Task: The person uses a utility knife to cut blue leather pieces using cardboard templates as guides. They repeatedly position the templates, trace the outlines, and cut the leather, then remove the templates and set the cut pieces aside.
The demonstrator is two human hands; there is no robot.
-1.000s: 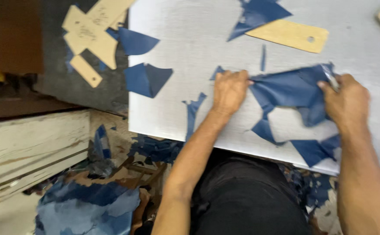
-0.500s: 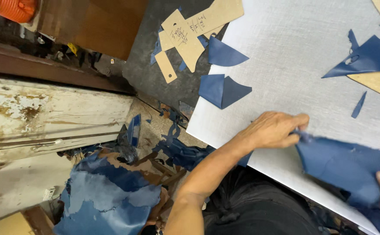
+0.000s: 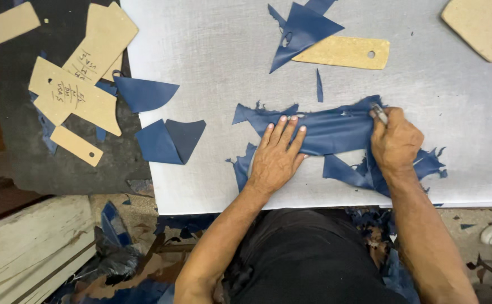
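- We see the left hand (image 3: 277,155) lying flat, fingers spread and extended, pressing down on a long blue leather piece (image 3: 327,129) on the white cutting board (image 3: 212,67); it grips nothing, only pins the leather.
- The right hand (image 3: 395,141) is closed around a small cutting tool (image 3: 379,113), whose tip meets the upper right edge of the same blue piece.
- The blue leather piece lies across the near middle of the board, between the two hands, with ragged offcuts trailing below and to the right of the right hand.
- Just above it we see a thin blue sliver (image 3: 318,85), and beyond that a blue triangular scrap (image 3: 302,28) overlapping a tan cardboard template with a hole (image 3: 344,53).
- Another tan template (image 3: 482,25) sits at the board's far right corner.
- Near the board's left edge lie a curved blue scrap (image 3: 144,93) and a folded blue scrap (image 3: 170,141), well apart from the hands.
- Off the board to the left, several cardboard patterns (image 3: 80,84) rest on a dark surface (image 3: 9,152).
- Blue and brown offcuts (image 3: 116,253) litter the floor below the board's near edge, beside a worn wooden plank (image 3: 26,247).
- Nothing lies between the hands and the leather.
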